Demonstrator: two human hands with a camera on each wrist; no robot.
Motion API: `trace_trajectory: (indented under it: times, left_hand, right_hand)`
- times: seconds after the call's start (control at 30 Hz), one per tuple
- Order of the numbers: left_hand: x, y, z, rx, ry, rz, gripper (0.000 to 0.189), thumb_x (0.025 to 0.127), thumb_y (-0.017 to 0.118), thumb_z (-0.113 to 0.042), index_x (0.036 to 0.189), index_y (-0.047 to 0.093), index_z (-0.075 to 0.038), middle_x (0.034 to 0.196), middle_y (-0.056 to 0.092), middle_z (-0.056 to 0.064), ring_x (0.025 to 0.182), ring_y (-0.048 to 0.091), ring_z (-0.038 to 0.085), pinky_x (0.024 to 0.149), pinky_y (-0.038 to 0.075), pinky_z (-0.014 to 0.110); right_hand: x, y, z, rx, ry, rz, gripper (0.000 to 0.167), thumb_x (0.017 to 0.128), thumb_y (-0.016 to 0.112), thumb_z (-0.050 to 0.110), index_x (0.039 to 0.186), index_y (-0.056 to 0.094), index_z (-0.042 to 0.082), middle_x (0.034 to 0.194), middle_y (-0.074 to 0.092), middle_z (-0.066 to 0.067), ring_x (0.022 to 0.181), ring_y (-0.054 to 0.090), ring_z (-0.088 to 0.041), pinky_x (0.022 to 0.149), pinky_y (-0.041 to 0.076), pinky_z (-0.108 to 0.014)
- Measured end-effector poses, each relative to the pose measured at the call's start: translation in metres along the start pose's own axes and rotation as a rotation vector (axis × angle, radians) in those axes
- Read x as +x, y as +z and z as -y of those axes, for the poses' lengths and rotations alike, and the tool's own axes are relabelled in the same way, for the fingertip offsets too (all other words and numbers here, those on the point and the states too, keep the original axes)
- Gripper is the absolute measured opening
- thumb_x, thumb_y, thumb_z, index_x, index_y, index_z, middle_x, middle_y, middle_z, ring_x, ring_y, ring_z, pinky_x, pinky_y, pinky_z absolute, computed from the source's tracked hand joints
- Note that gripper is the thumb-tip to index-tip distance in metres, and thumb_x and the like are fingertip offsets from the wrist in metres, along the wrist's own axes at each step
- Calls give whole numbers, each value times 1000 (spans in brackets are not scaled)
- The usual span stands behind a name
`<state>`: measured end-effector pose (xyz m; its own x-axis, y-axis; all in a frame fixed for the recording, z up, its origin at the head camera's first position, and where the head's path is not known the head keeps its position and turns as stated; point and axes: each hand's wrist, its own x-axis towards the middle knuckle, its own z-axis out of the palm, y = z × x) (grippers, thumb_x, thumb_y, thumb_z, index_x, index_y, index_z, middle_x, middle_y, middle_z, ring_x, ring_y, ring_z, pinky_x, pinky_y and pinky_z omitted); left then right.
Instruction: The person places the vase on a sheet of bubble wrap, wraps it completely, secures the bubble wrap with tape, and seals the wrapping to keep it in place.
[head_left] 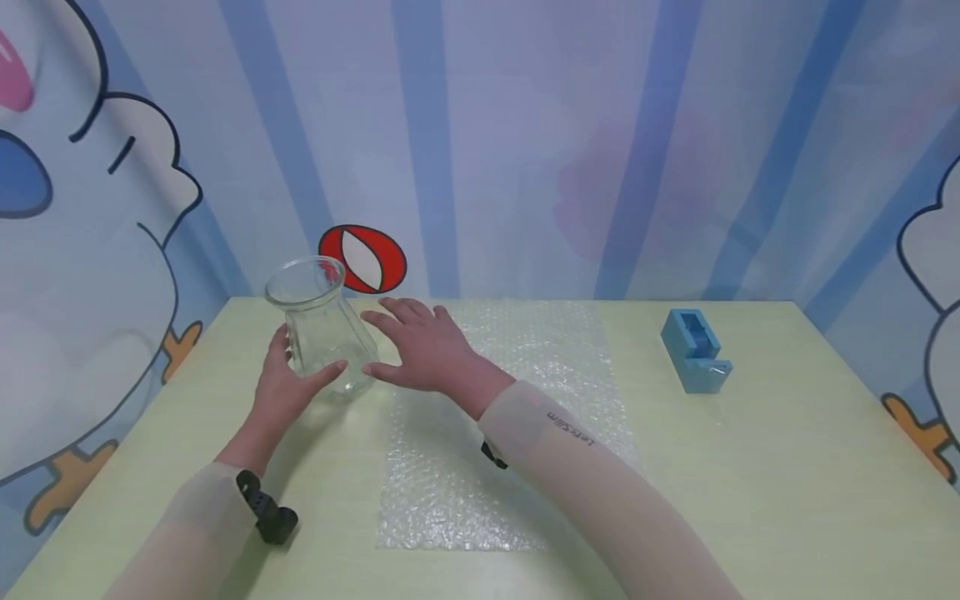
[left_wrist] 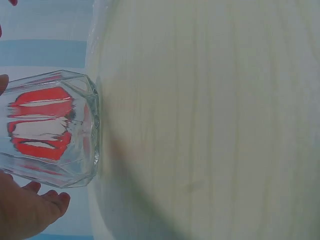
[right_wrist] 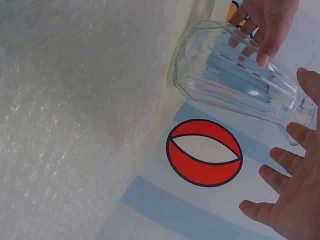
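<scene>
A clear, faceted glass vase (head_left: 333,342) with a flared rim is at the left of the table, its wide base downward. My left hand (head_left: 288,383) holds it from the left side, thumb across the near face. Through the glass in the right wrist view, the fingers of the left hand (right_wrist: 267,27) show on the other side. My right hand (head_left: 423,346) is just right of the vase, fingers spread and nothing in its grasp. Its fingertips reach toward the vase's upper part. In the left wrist view the faceted base of the vase (left_wrist: 55,125) is close to the tabletop.
A sheet of bubble wrap (head_left: 465,492) lies flat on the pale table (head_left: 750,500), partly beneath my right forearm. Toward the back right stands a blue tape dispenser (head_left: 693,354). Behind the table hangs a striped, cartoon-printed backdrop (head_left: 510,150).
</scene>
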<state>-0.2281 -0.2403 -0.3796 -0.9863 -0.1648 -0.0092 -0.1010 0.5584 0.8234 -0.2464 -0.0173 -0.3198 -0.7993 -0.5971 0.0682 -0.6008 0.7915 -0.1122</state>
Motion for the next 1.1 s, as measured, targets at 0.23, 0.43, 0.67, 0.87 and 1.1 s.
trace_trajectory:
  times: [0.23, 0.43, 0.67, 0.87, 1.1]
  left_hand:
    - [3, 2, 2, 4, -13, 18, 103, 95, 71, -31, 165, 0, -8, 171, 11, 25, 158, 16, 47, 125, 22, 67]
    - [5, 3, 5, 10, -33, 33, 103, 96, 71, -31, 165, -2, -8, 172, 10, 25, 158, 15, 46, 126, 21, 65]
    - [8, 4, 7, 7, -40, 24, 106, 94, 73, -34, 165, -2, -10, 172, 9, 22, 159, 14, 44, 126, 20, 65]
    - [12, 7, 10, -9, -50, 34, 111, 93, 74, -40, 165, -5, -14, 173, 8, 21, 160, 12, 43, 126, 20, 66]
    - [16, 7, 11, -15, -49, 33, 111, 92, 75, -41, 165, -4, -14, 173, 9, 22, 159, 15, 44, 125, 22, 66]
  right_hand:
    - [0, 1, -3, -8, 13, 6, 74, 99, 56, 58, 162, 30, 29, 171, 28, -2, 157, 30, -25, 125, 31, -59]
    - [0, 0, -2, -16, 8, 4, 74, 99, 57, 57, 162, 31, 29, 170, 29, -2, 156, 32, -25, 124, 32, -59]
    - [2, 0, 1, -31, 14, 13, 74, 99, 56, 58, 162, 30, 30, 171, 28, -1, 156, 31, -25, 124, 32, -58]
    - [5, 1, 3, -50, 9, 24, 74, 99, 55, 59, 162, 29, 31, 171, 28, -1, 156, 31, -23, 124, 33, -58]
    - [7, -1, 6, -54, 8, 22, 73, 99, 55, 60, 162, 29, 31, 171, 28, 0, 157, 30, -23, 124, 32, -59]
